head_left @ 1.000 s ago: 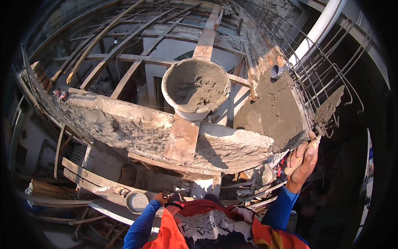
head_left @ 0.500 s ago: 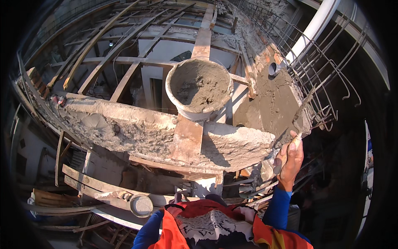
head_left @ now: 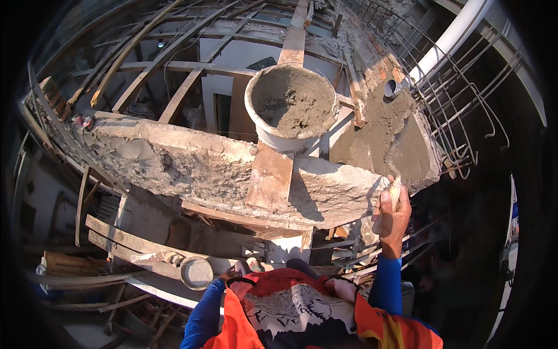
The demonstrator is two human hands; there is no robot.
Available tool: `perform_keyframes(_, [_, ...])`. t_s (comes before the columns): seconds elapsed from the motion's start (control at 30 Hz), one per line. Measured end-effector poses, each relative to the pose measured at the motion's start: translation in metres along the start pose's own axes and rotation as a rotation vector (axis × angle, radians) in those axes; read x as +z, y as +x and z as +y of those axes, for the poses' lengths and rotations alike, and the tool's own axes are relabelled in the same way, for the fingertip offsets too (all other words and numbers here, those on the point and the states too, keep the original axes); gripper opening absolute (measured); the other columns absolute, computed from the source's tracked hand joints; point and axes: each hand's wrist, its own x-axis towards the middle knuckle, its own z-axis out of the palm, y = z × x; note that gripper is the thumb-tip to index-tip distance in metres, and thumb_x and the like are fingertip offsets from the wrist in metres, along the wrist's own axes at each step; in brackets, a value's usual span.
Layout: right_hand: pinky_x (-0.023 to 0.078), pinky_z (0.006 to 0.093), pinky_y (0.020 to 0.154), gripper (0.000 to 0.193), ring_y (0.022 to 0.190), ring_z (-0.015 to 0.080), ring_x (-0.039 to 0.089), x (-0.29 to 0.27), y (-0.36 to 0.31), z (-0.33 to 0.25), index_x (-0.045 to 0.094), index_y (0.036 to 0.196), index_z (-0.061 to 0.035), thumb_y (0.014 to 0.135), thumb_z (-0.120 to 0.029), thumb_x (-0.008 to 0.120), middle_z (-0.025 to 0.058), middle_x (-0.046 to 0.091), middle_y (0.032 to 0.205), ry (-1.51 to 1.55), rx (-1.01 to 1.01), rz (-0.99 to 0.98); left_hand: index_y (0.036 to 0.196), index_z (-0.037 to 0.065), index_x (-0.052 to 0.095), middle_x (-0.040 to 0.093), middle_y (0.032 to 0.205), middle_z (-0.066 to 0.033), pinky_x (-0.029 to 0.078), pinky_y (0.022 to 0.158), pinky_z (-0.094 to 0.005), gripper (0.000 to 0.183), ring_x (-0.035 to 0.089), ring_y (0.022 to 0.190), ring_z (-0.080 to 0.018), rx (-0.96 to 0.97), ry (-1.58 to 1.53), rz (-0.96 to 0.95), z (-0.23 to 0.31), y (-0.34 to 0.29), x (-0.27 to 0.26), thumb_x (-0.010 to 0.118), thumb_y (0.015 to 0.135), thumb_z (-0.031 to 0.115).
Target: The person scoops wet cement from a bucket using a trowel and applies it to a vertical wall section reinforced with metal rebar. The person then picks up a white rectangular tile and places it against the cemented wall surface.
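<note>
My right hand (head_left: pixel 393 224) is closed round the pale handle of a trowel (head_left: pixel 394 189). The mortar-coated blade points away from me over wet grey mortar (head_left: pixel 363 145) on top of the wall corner; its exact outline is hard to make out against the mortar. My left hand (head_left: pixel 231 274) is low beside my body, partly hidden, and its fingers cannot be made out. A white bucket (head_left: pixel 273 139) of grey mortar stands on a wooden plank (head_left: pixel 270 180) laid across the wall, left of the trowel.
A rough, broken wall top (head_left: pixel 197 168) runs across the view. Steel rebar cages (head_left: pixel 459 110) and a white pipe (head_left: pixel 450 38) flank the right side. Wooden roof beams (head_left: pixel 180 96) span open gaps beyond the wall. A small round container (head_left: pixel 196 273) sits on boards at lower left.
My right hand and the trowel have moved left and slightly down, off the outer edge of the mortar. My left hand has come into sight. The view has shifted slightly.
</note>
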Motion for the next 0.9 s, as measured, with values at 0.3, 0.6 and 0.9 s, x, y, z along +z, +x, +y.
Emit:
perform_keyframes(0.3, [0.054, 0.0316, 0.079, 0.042, 0.088, 0.0209, 0.07, 0.014, -0.029, 0.088, 0.062, 0.126, -0.0037, 0.086, -0.012, 0.073, 0.0137, 0.071, 0.099, -0.567, -0.29, -0.159, 0.129, 0.017, 0.065, 0.065, 0.131, -0.0121, 0.048, 0.103, -0.0391, 0.045, 0.061, 0.12, -0.0318, -0.051, 0.113, 0.033, -0.026, -0.011, 0.027, 0.056, 0.095, 0.044])
perform_keyframes(0.6, [0.057, 0.0392, 0.075, 0.037, 0.086, 0.0331, 0.073, 0.007, -0.082, 0.149, 0.065, 0.118, -0.0036, 0.086, -0.02, 0.075, 0.0185, 0.073, 0.096, -0.614, -0.011, -0.558, 0.127, 0.017, 0.065, 0.065, 0.13, -0.0138, 0.049, 0.101, -0.0403, 0.044, 0.062, 0.118, -0.0338, -0.071, 0.131, 0.071, -0.039, -0.008, 0.047, 0.056, 0.094, 0.045])
perform_keyframes(0.9, [0.051, 0.0445, 0.077, 0.029, 0.084, 0.0369, 0.069, -0.002, -0.111, 0.201, 0.063, 0.103, -0.0064, 0.089, -0.031, 0.071, 0.0155, 0.07, 0.089, -0.592, 0.08, -0.675, 0.125, 0.019, 0.065, 0.065, 0.127, -0.0167, 0.051, 0.097, -0.0427, 0.044, 0.064, 0.113, -0.0369, -0.122, 0.12, 0.1, -0.054, -0.002, 0.068, 0.055, 0.093, 0.047])
